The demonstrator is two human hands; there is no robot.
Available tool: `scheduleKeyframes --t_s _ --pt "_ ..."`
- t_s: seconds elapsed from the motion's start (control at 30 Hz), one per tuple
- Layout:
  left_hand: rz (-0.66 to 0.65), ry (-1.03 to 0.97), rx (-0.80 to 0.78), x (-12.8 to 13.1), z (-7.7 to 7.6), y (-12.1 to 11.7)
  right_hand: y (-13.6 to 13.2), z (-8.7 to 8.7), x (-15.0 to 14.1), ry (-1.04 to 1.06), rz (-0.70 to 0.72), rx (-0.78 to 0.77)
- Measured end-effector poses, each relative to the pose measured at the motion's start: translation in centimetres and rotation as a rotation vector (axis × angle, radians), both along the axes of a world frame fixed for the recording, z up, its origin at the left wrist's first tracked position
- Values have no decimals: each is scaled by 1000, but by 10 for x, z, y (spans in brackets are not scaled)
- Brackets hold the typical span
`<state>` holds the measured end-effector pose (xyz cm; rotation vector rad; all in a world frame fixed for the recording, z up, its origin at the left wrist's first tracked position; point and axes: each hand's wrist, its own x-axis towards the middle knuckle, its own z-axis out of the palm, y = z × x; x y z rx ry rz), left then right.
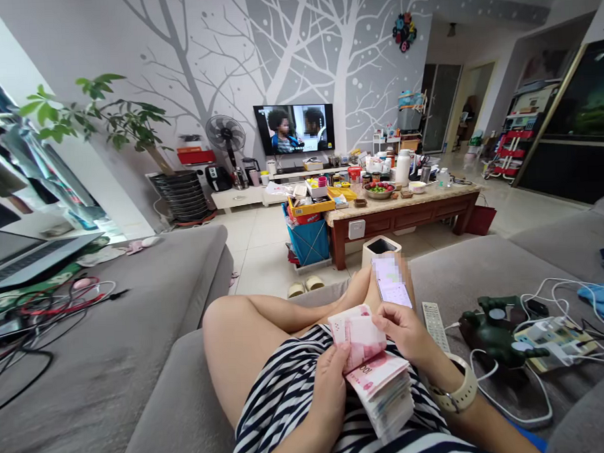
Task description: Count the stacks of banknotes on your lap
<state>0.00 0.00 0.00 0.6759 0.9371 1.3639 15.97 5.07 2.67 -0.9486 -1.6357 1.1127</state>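
Banknote bundle [388, 398], one, over striped cloth [282, 387], between hands. Gripped at left edge by left hand [331, 379]; raised notes [359, 335] pinched at right corner by right hand [402, 330]. Judged partway through: raised notes on far side, thicker remainder near; exact share not tellable.

Left hand [329, 379]: gripping, thumb uppermost, fingers mostly hidden
Right hand [400, 330]: thumb and forefinger pinched, slightly farther forward
Left forearm [299, 443]: angled inward, forward
Right forearm [495, 424]: slanting inward, forward
Left knee [224, 318]: bent, splayed outward
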Motion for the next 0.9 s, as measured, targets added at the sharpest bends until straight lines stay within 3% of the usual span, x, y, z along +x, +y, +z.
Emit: scheduleKeyframes --t_s 0.13,0.27,0.43,0.67,0.77,0.9 --pt "-19 74 42 -1 4 0 5 14 4 -162 10 102" --pt "62 151 23 -1 7 0 2 9 14 -244 17 126" --pt "92 175 -2 -1 3 1 -5 -5 21 -156 27 51" --pt "153 368 -5 -9 -13 8 -15 1 23 -94 64 32" --pt "123 481 24 -10 -11 9 -19 3 26 -75 76 27" --pt "49 486 70 -8 1 9 -21 2 29 -43 83 9"
